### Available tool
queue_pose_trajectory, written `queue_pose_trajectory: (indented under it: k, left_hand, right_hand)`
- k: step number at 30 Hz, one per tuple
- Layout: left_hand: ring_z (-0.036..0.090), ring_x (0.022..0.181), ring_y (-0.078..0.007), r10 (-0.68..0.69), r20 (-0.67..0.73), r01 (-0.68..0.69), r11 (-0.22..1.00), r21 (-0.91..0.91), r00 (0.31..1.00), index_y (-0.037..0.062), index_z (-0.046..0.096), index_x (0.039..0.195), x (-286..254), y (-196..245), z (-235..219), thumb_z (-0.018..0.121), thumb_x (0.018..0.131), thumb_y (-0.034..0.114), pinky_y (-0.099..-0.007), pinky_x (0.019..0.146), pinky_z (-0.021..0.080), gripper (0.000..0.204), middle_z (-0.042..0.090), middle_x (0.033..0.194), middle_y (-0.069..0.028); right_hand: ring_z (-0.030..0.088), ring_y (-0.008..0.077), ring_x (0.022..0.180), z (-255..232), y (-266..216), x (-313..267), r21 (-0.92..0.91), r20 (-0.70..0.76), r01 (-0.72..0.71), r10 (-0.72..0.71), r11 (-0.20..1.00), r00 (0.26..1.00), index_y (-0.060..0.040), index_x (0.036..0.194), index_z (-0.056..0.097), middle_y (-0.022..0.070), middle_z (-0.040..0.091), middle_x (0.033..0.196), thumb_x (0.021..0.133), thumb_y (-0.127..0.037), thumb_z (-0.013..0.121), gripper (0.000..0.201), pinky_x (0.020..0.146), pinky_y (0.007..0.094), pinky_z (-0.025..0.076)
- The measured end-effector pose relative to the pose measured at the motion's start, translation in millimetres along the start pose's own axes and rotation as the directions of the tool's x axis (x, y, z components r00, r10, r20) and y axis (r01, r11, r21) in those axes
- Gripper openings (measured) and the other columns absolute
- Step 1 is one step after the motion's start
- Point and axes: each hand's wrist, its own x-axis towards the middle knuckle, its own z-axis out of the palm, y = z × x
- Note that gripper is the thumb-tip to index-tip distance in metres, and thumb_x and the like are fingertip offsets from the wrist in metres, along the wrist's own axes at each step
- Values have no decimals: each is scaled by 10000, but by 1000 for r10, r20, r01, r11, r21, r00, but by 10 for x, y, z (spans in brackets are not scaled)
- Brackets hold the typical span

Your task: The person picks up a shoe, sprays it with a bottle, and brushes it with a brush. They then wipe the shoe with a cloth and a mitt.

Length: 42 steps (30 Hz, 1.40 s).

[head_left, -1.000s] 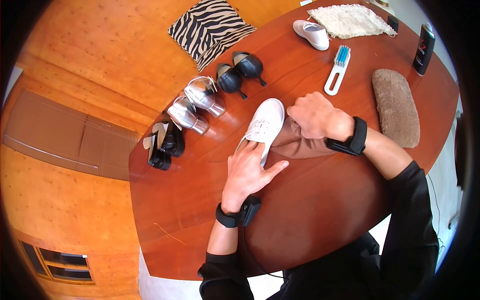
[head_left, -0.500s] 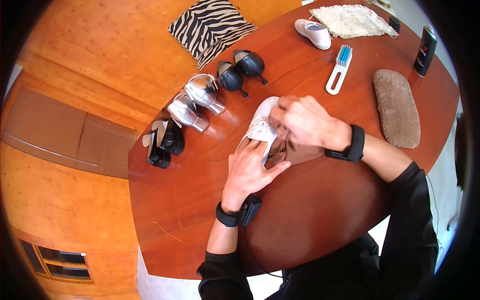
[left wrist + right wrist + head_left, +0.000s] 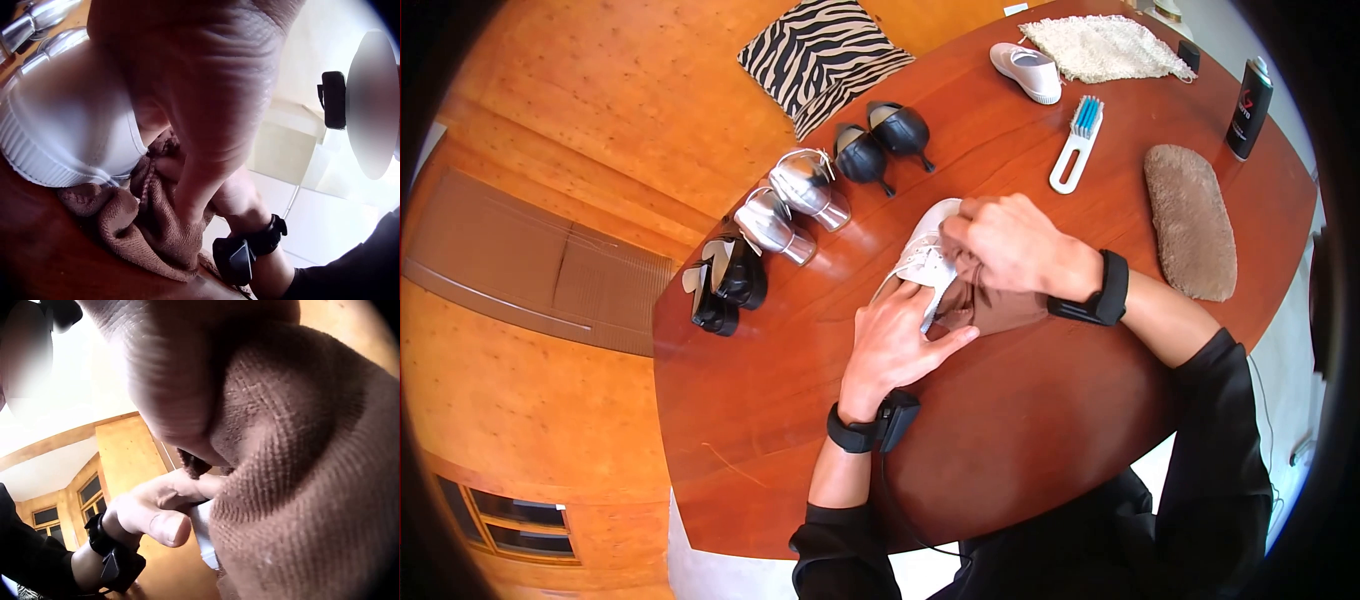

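A white lace-up shoe [image 3: 926, 262] lies on the table, toe pointing away; in the left wrist view its ribbed sole edge shows beside the shoe's side [image 3: 69, 125]. My left hand [image 3: 892, 340] has its fingers inside the shoe's opening, with the thumb held out straight. Bunched brown cloth [image 3: 990, 308] is gripped in my right hand [image 3: 1018, 245], against the side of the shoe near the laces. Seen from the right wrist, the cloth [image 3: 300, 469] fills much of the view, with curled fingers around it. My left fingertips are hidden in the shoe.
Silver heeled shoes [image 3: 778, 222] and black shoes [image 3: 862, 156] line the table's far left edge. Beyond the hands lie a white brush [image 3: 1076, 150], another white shoe [image 3: 1028, 72] and a cream cloth [image 3: 1105, 45]. A brown fuzzy pad [image 3: 1190, 222] and a black can [image 3: 1249, 108] are at right.
My right hand has moved left with the cloth, from beside the toe to over the shoe's side near the laces. My left hand has barely moved.
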Motion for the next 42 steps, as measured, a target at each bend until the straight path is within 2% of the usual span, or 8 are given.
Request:
queue_pose_trajectory:
  k: [4, 10, 17, 20, 23, 27, 32, 42]
  left_hand:
    - [564, 796, -323, -15, -9, 15, 999, -29, 1000, 14, 607, 833, -11, -37, 0, 721, 684, 469, -415, 649, 437, 492, 590, 822, -139]
    - [580, 827, -334, -19, 95, 25, 997, -68, 995, 27, 615, 873, -25, -140, -87, 673, 726, 491, -428, 649, 443, 490, 603, 856, -156]
    - [515, 723, -266, 13, 147, 59, 878, -474, 989, -16, 548, 815, -56, -427, -19, 599, 813, 505, -366, 678, 414, 524, 538, 765, -158]
    - [449, 737, -173, 48, 201, 119, 665, -737, 978, -3, 522, 874, -57, -466, -2, 444, 895, 565, -324, 690, 407, 574, 505, 776, -72]
    - [497, 792, -177, 39, 208, 127, 677, -725, 977, -7, 549, 952, -57, -527, 35, 388, 894, 615, -321, 733, 425, 645, 557, 836, -91]
    - [540, 874, -186, 2, 148, 115, 624, -773, 989, -16, 557, 1054, -54, -456, 69, 320, 894, 650, -322, 790, 434, 725, 598, 931, -106]
    - [567, 907, -203, -104, 277, 273, 665, -695, 955, -37, 547, 1103, -65, -443, 38, 226, 892, 676, -331, 817, 436, 810, 616, 978, -113]
    - [572, 864, -205, -187, 276, 327, 676, -660, 943, -43, 581, 1014, -51, -466, 65, 111, 858, 716, -345, 774, 449, 905, 619, 894, -135]
  right_hand:
    - [602, 319, 715, -55, 159, 22, -170, 31, -134, 141, 976, 989, -66, 855, 586, 125, 570, 790, 664, -126, 633, 206, 595, 414, 490]
    - [614, 282, 754, -71, 26, 4, -131, -86, -32, 21, 991, 996, -60, 792, 595, 114, 586, 758, 695, -125, 625, 121, 617, 386, 497]
    - [608, 295, 734, -90, -179, -26, 112, -21, 180, -179, 977, 984, -46, 782, 593, 113, 586, 759, 675, -125, 640, 141, 589, 382, 505]
    - [614, 300, 702, -70, -337, -74, 156, 51, 254, -264, 955, 963, -14, 790, 586, 130, 585, 782, 635, -125, 677, 211, 577, 407, 505]
    - [620, 288, 690, -3, -347, -91, 114, 35, 292, -297, 950, 954, -20, 773, 579, 127, 586, 770, 624, -129, 689, 215, 551, 404, 502]
    - [611, 283, 653, -75, -195, -32, -41, -89, 136, -139, 990, 986, -45, 758, 574, 117, 581, 727, 668, -141, 653, 154, 531, 391, 495]
    - [613, 292, 712, -128, 36, 4, -269, -124, -9, -25, 963, 992, -28, 811, 578, 130, 583, 750, 699, -144, 635, 171, 560, 398, 500]
    - [583, 268, 648, 96, -374, -161, 69, 14, 286, -288, 956, 958, -26, 746, 567, 112, 535, 736, 625, -113, 664, 178, 552, 390, 487]
